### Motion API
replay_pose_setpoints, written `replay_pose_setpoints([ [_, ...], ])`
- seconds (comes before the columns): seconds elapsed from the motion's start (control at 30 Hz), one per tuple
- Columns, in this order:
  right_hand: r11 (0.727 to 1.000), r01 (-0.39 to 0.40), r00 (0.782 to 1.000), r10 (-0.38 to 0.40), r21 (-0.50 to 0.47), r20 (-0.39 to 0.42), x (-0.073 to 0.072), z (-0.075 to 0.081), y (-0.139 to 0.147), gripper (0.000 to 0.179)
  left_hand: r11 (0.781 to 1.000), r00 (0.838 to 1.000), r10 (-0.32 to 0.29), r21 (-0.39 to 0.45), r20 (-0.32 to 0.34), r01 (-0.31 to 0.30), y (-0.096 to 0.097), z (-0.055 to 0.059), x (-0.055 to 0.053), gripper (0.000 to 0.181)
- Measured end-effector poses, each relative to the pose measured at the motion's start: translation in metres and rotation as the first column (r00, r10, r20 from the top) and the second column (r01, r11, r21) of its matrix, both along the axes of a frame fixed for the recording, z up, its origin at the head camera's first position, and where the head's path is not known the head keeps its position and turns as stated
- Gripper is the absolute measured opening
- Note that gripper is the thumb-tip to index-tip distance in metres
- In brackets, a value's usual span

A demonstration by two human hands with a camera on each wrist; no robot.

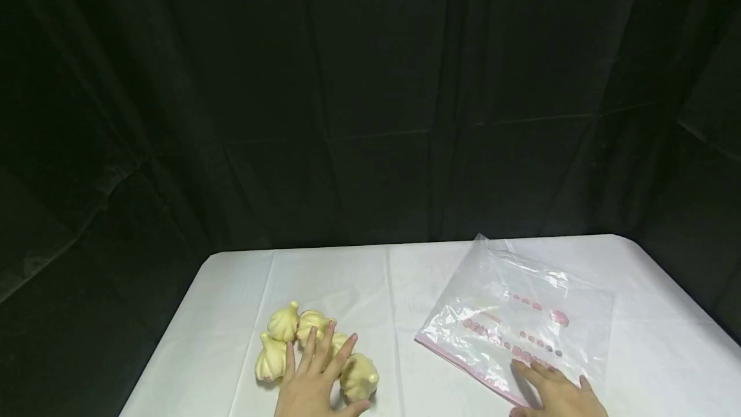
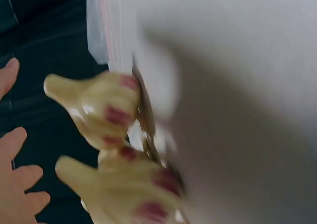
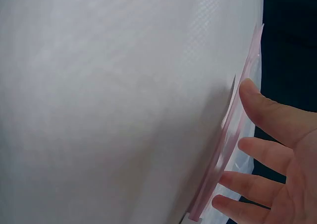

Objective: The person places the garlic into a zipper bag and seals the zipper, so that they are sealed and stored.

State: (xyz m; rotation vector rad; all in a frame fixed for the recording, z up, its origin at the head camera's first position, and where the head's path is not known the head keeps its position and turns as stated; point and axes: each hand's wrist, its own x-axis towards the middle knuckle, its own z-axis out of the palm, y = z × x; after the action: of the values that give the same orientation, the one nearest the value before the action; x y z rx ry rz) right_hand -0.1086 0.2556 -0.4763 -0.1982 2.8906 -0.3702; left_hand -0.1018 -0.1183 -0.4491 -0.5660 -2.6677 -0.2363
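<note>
Several pale garlic bulbs sit in a cluster on the left part of the table. My left hand hovers over them with spread fingers. In the left wrist view the garlic bulbs show pinkish patches at their bases, and a gap separates them from my fingertips. A clear plastic zip bag with pink print lies flat at the right, its pink edge towards the front. Above the bag's near part is my right hand, fingers extended. The pink edge runs beside those fingers in the right wrist view; contact is unclear.
A white cloth covers the table. Black curtains hang behind it and along both sides. Between the garlic and the bag runs a strip of white cloth with a crease.
</note>
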Motion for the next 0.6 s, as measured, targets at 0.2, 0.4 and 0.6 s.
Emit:
replay_pose_setpoints([
  [0.2,1.0,0.0,0.998,0.001,-0.016,0.068,-0.004,0.0,-0.001,0.08,0.977,0.979,-0.193,-0.104,-0.069,0.185,0.014,0.002,-0.001,0.076],
  [0.4,0.999,0.011,0.995,-0.008,-0.035,0.098,-0.006,0.0,0.0,0.078,0.89,0.908,-0.418,-0.216,-0.033,0.402,0.039,-0.001,0.0,0.058],
  [0.6,0.998,0.025,0.995,-0.02,-0.05,0.102,-0.007,-0.001,-0.001,0.074,0.846,0.847,-0.502,-0.301,-0.175,0.439,0.065,-0.019,0.001,0.05],
])
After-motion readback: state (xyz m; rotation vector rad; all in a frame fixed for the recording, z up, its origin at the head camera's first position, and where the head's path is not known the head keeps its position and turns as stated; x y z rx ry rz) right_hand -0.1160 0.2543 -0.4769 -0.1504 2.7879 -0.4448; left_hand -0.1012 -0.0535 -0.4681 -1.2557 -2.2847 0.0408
